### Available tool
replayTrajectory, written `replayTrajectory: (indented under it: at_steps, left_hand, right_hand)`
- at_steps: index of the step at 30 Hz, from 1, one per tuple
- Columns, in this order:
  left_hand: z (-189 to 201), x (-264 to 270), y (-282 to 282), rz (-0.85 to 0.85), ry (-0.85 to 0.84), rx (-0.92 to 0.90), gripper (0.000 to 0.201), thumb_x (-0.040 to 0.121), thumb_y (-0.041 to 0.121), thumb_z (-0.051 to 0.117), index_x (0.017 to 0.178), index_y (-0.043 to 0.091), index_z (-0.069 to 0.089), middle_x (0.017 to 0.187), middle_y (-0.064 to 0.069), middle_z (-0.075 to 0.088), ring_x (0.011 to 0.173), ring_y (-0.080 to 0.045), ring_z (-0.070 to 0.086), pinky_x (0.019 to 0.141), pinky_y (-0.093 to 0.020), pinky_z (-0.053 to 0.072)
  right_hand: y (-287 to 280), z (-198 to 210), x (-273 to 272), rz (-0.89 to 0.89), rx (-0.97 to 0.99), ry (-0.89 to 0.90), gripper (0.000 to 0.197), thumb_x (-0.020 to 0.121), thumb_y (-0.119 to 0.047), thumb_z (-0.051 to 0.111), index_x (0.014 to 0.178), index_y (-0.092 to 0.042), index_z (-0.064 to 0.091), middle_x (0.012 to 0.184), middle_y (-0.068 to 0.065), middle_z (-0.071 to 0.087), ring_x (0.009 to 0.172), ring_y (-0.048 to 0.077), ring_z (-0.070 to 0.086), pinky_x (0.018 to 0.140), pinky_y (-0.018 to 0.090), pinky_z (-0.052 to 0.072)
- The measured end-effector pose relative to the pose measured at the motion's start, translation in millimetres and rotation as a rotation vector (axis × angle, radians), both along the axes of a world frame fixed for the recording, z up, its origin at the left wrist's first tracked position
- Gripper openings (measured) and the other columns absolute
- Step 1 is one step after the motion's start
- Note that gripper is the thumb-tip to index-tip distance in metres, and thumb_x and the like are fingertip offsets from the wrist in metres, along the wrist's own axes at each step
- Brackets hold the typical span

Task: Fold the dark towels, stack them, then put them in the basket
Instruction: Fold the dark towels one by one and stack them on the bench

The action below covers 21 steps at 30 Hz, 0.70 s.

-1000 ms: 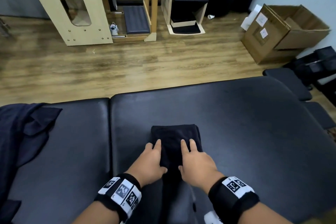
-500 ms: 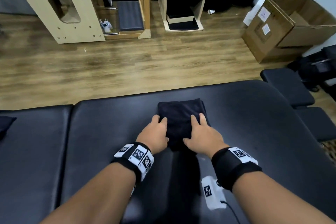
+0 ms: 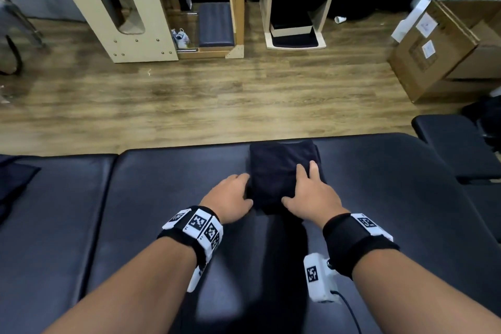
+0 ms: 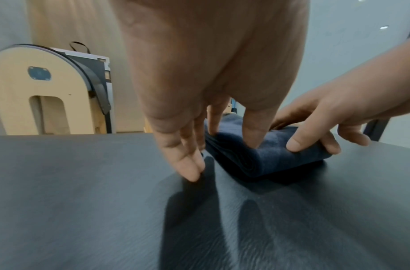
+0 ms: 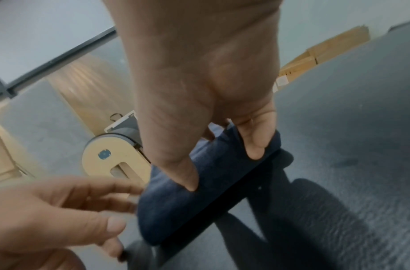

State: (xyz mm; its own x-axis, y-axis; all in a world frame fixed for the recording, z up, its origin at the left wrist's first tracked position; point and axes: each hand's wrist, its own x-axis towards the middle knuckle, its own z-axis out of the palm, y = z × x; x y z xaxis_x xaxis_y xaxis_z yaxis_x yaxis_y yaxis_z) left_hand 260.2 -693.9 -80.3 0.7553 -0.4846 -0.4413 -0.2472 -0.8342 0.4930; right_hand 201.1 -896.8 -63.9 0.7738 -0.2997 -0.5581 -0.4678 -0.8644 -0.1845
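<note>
A folded dark blue towel point(image 3: 279, 168) point(image 4: 268, 159) point(image 5: 176, 210) lies near the far edge of the black padded table point(image 3: 162, 198). My left hand point(image 3: 230, 195) point(image 4: 222, 159) is at its left side with straight fingers; the thumb touches the cloth and the other fingertips rest on the table. My right hand point(image 3: 309, 190) point(image 5: 222, 169) grips the towel's right part, with fingers over the top and right edge and the thumb pressed into the near fold. No basket is in view.
More dark cloth point(image 3: 13, 179) lies on the table's left section. Black padded stools point(image 3: 455, 149) stand close on the right. Beyond the far edge is wood floor, with wooden equipment point(image 3: 122, 8) and an open cardboard box point(image 3: 433, 57).
Both hands have slid the folded towel away from me, from mid-table to the far edge. My left hand has come off its top to its left side.
</note>
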Motion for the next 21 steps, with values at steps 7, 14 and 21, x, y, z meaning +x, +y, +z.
replayTrajectory:
  at_steps: [7, 14, 21]
  left_hand:
    - [28, -37, 104, 0.175, -0.024, 0.04, 0.025, 0.09, 0.035, 0.058, 0.113, 0.025, 0.063, 0.105, 0.004, 0.067, 0.104, -0.022, 0.061, 0.091, -0.039, 0.053]
    - [51, -107, 259, 0.399, -0.052, 0.085, 0.023, 0.091, 0.029, 0.059, 0.111, 0.02, 0.068, 0.107, 0.001, 0.073, 0.104, -0.022, 0.065, 0.091, -0.031, 0.051]
    - [50, -148, 445, 0.599, -0.057, 0.242, 0.019, 0.086, 0.03, 0.06, 0.101, 0.022, 0.068, 0.102, 0.001, 0.073, 0.103, -0.023, 0.066, 0.087, -0.03, 0.051]
  right_hand:
    - [86, 19, -16, 0.277, 0.046, -0.109, 0.052, 0.092, -0.043, 0.055, 0.138, -0.019, 0.047, 0.141, 0.006, 0.045, 0.122, 0.033, 0.056, 0.095, 0.043, 0.051]
    - [204, 30, -37, 0.427, 0.364, -0.137, 0.066, 0.095, -0.05, 0.056, 0.153, -0.024, 0.04, 0.156, -0.006, 0.043, 0.142, 0.017, 0.042, 0.115, 0.034, 0.037]
    - [342, 28, -46, 0.611, 0.333, -0.086, 0.06, 0.096, -0.046, 0.056, 0.15, -0.023, 0.045, 0.15, -0.005, 0.051, 0.138, 0.017, 0.046, 0.112, 0.032, 0.041]
